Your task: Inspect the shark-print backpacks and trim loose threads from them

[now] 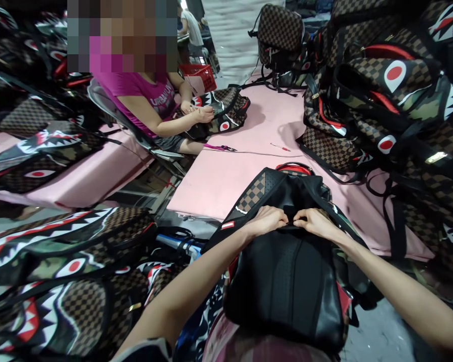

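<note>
A black backpack (287, 281) lies across my lap and the table edge, its padded back facing up. Its checkered strap (252, 193) and red-lined top handle (294, 169) point away from me. My left hand (270, 219) and my right hand (312, 221) meet over the middle of the back panel. Both pinch the black material there, fingertips close together with a small gap between them. Whatever finer part sits between the fingertips is too small to make out.
A pink-covered table (211, 181) stretches ahead, with a red-and-white pen (280, 147) on it. Across it a seated person in a magenta shirt (136, 98) handles another backpack (226, 108). Backpacks are piled at right (396, 100) and lower left (71, 256). A red basket (200, 75) stands behind.
</note>
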Action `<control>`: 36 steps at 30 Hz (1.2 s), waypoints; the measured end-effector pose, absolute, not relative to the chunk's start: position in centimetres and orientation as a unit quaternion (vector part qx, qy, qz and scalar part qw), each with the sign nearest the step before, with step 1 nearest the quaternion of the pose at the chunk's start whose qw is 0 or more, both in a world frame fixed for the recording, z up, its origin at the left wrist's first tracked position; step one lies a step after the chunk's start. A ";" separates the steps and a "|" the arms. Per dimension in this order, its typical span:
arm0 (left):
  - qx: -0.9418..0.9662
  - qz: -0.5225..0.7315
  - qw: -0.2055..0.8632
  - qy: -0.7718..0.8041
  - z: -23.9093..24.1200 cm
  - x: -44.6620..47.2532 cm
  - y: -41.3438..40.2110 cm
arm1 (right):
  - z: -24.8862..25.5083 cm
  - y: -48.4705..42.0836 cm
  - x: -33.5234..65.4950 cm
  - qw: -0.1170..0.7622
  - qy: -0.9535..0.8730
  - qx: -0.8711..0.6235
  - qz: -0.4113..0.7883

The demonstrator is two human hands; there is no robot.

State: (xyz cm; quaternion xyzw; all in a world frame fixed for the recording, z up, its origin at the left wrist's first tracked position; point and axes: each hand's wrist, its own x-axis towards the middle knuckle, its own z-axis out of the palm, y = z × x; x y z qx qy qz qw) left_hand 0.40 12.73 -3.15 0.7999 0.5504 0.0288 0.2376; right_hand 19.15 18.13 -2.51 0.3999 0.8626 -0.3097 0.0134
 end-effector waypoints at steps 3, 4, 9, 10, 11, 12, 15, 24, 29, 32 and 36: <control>0.808 0.010 0.219 0.547 -3.6 0.7 13.2 | -2.6 17.9 19.4 0.016 0.890 0.385 -0.243; 0.811 0.005 0.216 0.544 -3.7 0.8 13.4 | -2.6 17.7 19.5 0.014 0.898 0.386 -0.210; 0.832 -0.023 0.191 0.520 -4.0 1.7 13.9 | -2.6 17.1 20.1 0.014 0.895 0.420 -0.149; 0.835 -0.027 0.178 0.521 -3.9 1.9 13.7 | -2.6 17.0 20.2 0.017 0.892 0.423 -0.159; 0.833 -0.028 0.163 0.528 -3.9 2.1 13.5 | -2.7 16.9 20.3 0.020 0.889 0.426 -0.168; 0.827 -0.026 0.150 0.541 -3.9 2.3 13.2 | -2.7 16.8 20.4 0.022 0.886 0.429 -0.175; 0.792 -0.006 0.133 0.596 -4.3 2.7 12.1 | -3.1 16.6 20.6 0.024 0.878 0.436 -0.196; 0.756 0.062 0.123 0.640 -6.9 2.7 9.9 | -2.4 16.9 19.8 0.021 0.865 0.417 -0.278; 0.755 0.094 0.116 0.638 -7.4 2.4 9.8 | -1.3 17.6 18.0 0.081 0.874 0.400 -0.264; 0.755 0.114 0.117 0.635 -7.5 2.2 9.7 | -1.4 17.8 17.4 0.085 0.868 0.410 -0.268; 0.749 0.136 0.125 0.636 -7.6 2.1 9.7 | -1.8 18.3 17.3 0.074 0.840 0.415 -0.341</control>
